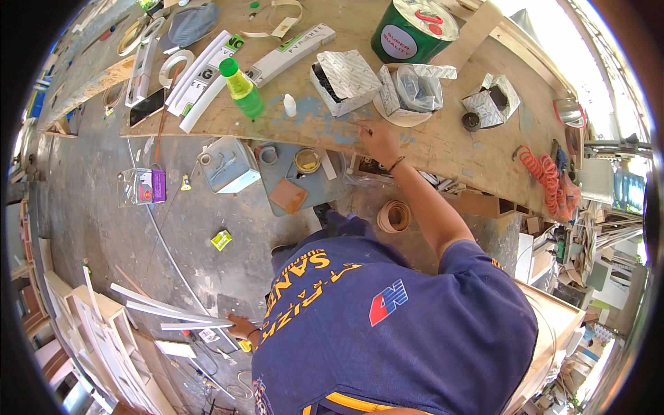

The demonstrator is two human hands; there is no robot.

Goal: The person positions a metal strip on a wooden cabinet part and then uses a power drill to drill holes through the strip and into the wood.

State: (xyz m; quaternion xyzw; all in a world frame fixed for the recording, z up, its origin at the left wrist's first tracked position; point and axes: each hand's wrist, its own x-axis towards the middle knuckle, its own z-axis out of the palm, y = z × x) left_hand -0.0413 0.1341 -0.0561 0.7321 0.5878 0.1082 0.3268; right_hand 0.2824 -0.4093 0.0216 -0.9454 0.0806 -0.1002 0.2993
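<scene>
My right hand (377, 140) reaches up to the front edge of a plywood workbench (449, 149), with its fingertips pinched together on the blue-stained wood; whether anything is in them is too small to tell. Just beyond it stand an open foil-lined box (346, 79) and a small white bottle (290, 105). My left hand (241, 326) is low at my side, closed on the end of long white trim strips (173, 312) that stretch left over the concrete floor. My blue shirt fills the lower middle of the view.
On the bench are a green bottle (242, 90), a big green tin (413, 31), a tape roll (175, 67), a phone (146, 107), white profiles and an orange coiled hose (546, 176). Under it sit a metal can (228, 164), an open tin (307, 160) and an edging roll (394, 216).
</scene>
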